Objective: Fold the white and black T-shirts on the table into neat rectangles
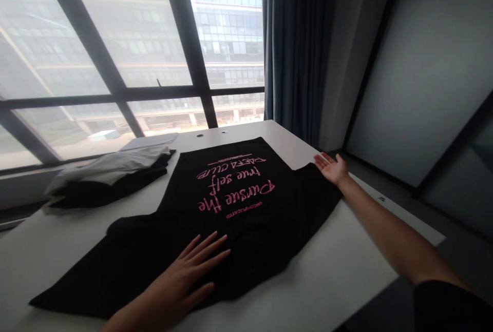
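Note:
A black T-shirt (246, 239) with pink lettering lies spread out on the white table, its collar end nearest me and its hem toward the window. My left hand (196, 270) rests on the shirt near the collar, palm down with the fingers spread. At the right sleeve's edge is my right hand (333, 169), palm turned up and fingers stretched out. It holds nothing; whether it touches the sleeve I cannot tell. The left sleeve reaches out flat toward the table's near left side.
A pile of grey and black clothes (111, 175) lies on the table's left side by the window. The white table (362, 250) ends on the right, with dark floor beyond. A dark blue curtain (295, 55) hangs behind its far right corner.

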The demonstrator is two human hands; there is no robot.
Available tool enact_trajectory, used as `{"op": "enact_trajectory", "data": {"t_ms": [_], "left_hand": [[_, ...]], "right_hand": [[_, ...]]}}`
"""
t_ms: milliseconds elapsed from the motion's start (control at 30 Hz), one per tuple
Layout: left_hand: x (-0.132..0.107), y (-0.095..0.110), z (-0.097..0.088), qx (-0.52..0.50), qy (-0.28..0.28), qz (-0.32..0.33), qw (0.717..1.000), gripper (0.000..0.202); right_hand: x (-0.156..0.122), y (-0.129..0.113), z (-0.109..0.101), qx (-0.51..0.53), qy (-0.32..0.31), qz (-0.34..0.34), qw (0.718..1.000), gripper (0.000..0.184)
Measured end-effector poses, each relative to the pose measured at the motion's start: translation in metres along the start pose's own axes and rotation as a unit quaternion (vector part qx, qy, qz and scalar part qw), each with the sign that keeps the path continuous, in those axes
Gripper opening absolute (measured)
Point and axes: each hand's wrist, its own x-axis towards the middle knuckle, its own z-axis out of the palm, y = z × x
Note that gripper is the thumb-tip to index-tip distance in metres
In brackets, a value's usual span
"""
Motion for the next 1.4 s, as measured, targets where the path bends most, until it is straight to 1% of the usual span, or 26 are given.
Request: {"op": "enact_trajectory", "data": {"t_ms": [67, 133, 200, 267, 300, 367, 433, 500, 567, 667, 700, 733, 800, 833, 900, 967, 1033, 1100, 1233, 1333, 1400], "left_hand": [[0.0, -0.001, 0.001, -0.001, 0.012, 0.006, 1.0, 0.061], [0.0, -0.001, 0.001, 0.0, 0.013, 0.008, 1.0, 0.062], [0.0, -0.001, 0.002, 0.007, 0.005, 0.003, 1.0, 0.062], [0.0, -0.001, 0.002, 0.011, 0.001, -0.002, 1.0, 0.062], [0.0, -0.002, 0.003, 0.01, 0.004, -0.001, 1.0, 0.062], [0.0, -0.003, 0.003, 0.007, 0.014, 0.007, 1.0, 0.062], [0.0, -0.005, 0.003, 0.005, 0.021, 0.016, 1.0, 0.063], [0.0, -0.007, 0.003, 0.007, 0.021, 0.019, 1.0, 0.063], [0.0, -0.008, 0.003, 0.009, 0.023, 0.022, 0.999, 0.063], [0.0, -0.005, 0.003, 0.014, 0.03, 0.024, 0.999, 0.063], [0.0, -0.004, 0.002, 0.016, 0.03, 0.021, 0.999, 0.063], [0.0, -0.003, 0.002, 0.018, 0.028, 0.017, 0.999, 0.063], [-0.001, -0.001, 0.001, 0.019, 0.018, 0.009, 1.0, 0.062], [-0.001, 0.0, 0.0, 0.018, 0.011, 0.007, 1.0, 0.061], [-0.001, 0.002, 0.0, 0.013, -0.002, -0.002, 1.0, 0.061], [-0.002, 0.006, -0.002, 0.004, -0.016, -0.011, 1.0, 0.06], [-0.002, 0.011, -0.005, -0.009, -0.033, -0.018, 0.999, 0.061], [-0.003, 0.017, -0.009, -0.027, -0.042, -0.024, 0.998, 0.063], [-0.01, 0.022, -0.021, -0.08, -0.045, -0.035, 0.995, 0.062], [-0.02, 0.019, -0.029, -0.096, -0.043, -0.04, 0.994, 0.061], [-0.026, 0.009, -0.033, -0.091, -0.027, -0.056, 0.994, 0.061]], "right_hand": [[-0.022, 0.014, 0.016, -0.019, -0.082, 0.032, 0.996, 0.051], [-0.051, 0.033, 0.029, -0.051, -0.153, 0.064, 0.985, 0.05], [-0.082, 0.051, 0.033, -0.073, -0.204, 0.08, 0.973, 0.049], [-0.11, 0.064, 0.027, -0.101, -0.256, 0.107, 0.955, 0.054], [-0.12, 0.068, 0.021, -0.119, -0.266, 0.124, 0.948, 0.057], [-0.132, 0.071, 0.006, -0.148, -0.255, 0.144, 0.945, 0.058], [-0.133, 0.068, -0.008, -0.154, -0.218, 0.132, 0.954, 0.055], [-0.128, 0.063, -0.018, -0.144, -0.187, 0.104, 0.966, 0.051], [-0.123, 0.057, -0.024, -0.147, -0.172, 0.076, 0.971, 0.048], [-0.124, 0.051, -0.026, -0.163, -0.173, 0.047, 0.97, 0.048], [-0.127, 0.05, -0.025, -0.163, -0.182, 0.052, 0.968, 0.048], [-0.132, 0.05, -0.024, -0.162, -0.193, 0.071, 0.965, 0.049], [-0.142, 0.051, -0.021, -0.168, -0.21, 0.134, 0.954, 0.05], [-0.147, 0.052, -0.019, -0.176, -0.208, 0.163, 0.948, 0.048], [-0.154, 0.053, -0.014, -0.195, -0.175, 0.194, 0.945, 0.04], [-0.155, 0.054, -0.009, -0.206, -0.133, 0.191, 0.95, 0.032], [-0.151, 0.053, -0.004, -0.206, -0.117, 0.182, 0.954, 0.026], [-0.142, 0.056, 0.0, -0.208, -0.128, 0.171, 0.955, 0.023], [-0.122, 0.071, 0.014, -0.255, -0.16, 0.184, 0.936, 0.019], [-0.117, 0.086, 0.032, -0.278, -0.217, 0.202, 0.914, 0.017], [-0.115, 0.094, 0.045, -0.294, -0.254, 0.205, 0.898, 0.018]]}}
